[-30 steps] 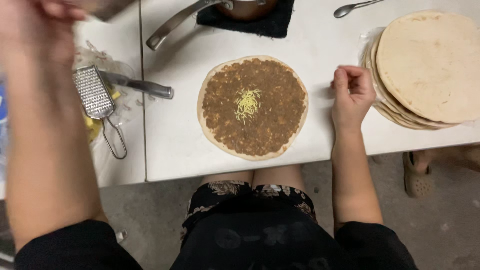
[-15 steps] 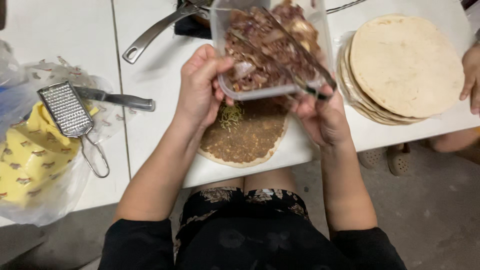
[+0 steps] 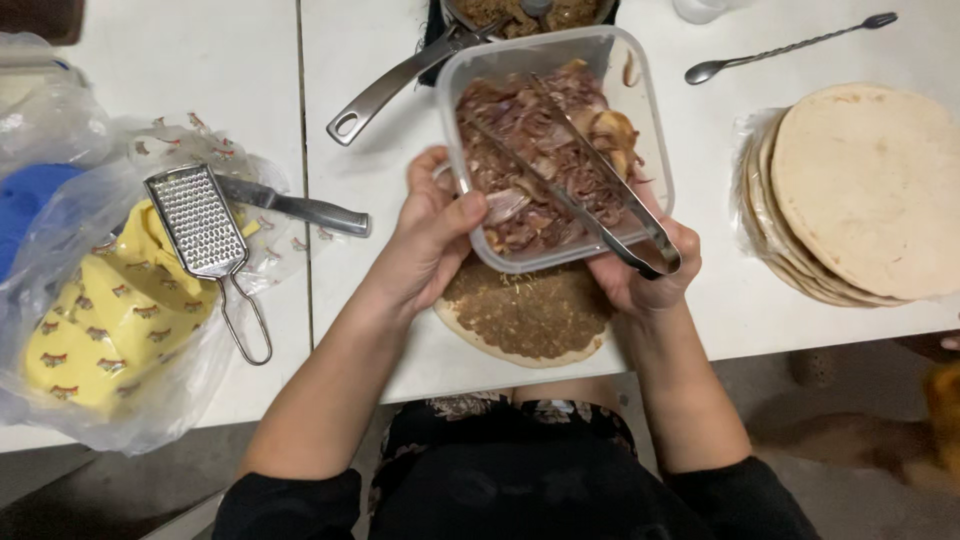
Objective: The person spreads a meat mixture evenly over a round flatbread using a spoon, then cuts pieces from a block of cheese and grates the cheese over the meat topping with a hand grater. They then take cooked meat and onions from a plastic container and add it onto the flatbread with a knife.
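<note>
My left hand (image 3: 430, 235) grips the near left side of a clear plastic tub (image 3: 648, 130) filled with cooked brownish-purple onions (image 3: 545, 165). Metal tongs (image 3: 585, 185) lie in the tub, and my right hand (image 3: 640, 280) holds their hinge end at the tub's near right corner while supporting it. The tub hovers over a flatbread spread with brown minced topping (image 3: 525, 320), which lies on the white table (image 3: 370, 290) and is half hidden by the tub.
A stack of plain flatbreads (image 3: 860, 195) sits at the right, a long spoon (image 3: 790, 48) beyond it. A pan with a long handle (image 3: 395, 85) stands behind the tub. At the left lie a grater (image 3: 200, 225), a knife (image 3: 300, 210) and yellow cheese in plastic (image 3: 110, 320).
A second ago the spread flatbread lay uncovered with my right hand resting beside it. Both hands have since brought the tub of onions with tongs over it, and the tub has now come closer.
</note>
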A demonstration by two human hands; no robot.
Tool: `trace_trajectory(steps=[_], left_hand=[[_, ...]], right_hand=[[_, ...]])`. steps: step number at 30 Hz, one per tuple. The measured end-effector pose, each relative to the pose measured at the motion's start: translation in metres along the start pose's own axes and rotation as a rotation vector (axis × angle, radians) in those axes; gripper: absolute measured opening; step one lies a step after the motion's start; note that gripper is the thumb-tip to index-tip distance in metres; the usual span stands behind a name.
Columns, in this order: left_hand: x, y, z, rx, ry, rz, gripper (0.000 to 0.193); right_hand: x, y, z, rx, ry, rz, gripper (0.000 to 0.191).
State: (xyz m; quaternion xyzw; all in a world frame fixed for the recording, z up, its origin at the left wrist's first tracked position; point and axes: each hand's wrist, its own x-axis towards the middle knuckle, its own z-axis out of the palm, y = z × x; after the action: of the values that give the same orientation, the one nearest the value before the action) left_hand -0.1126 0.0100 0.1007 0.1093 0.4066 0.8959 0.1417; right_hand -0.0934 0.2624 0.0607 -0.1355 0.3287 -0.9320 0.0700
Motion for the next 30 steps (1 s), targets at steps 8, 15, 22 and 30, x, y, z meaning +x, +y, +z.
trace_trajectory(steps=[8,15,22,30], left_hand=[[-0.007,-0.011,-0.002,-0.179,0.104,0.015,0.096],[-0.006,-0.025,-0.009,0.084,0.287,0.288,0.091],[-0.001,-0.028,-0.012,-0.024,0.331,0.348,0.089],[0.002,-0.017,-0.013,-0.080,0.289,0.327,0.089]], right_hand=[[0.024,-0.051,0.015,-0.525,-0.015,-0.035,0.079],[0.022,-0.077,0.098,-1.838,-0.325,-0.444,0.059],[0.038,-0.063,0.144,-2.175,-0.488,-0.542,0.059],[0.021,-0.081,0.125,-1.990,-0.318,-0.345,0.041]])
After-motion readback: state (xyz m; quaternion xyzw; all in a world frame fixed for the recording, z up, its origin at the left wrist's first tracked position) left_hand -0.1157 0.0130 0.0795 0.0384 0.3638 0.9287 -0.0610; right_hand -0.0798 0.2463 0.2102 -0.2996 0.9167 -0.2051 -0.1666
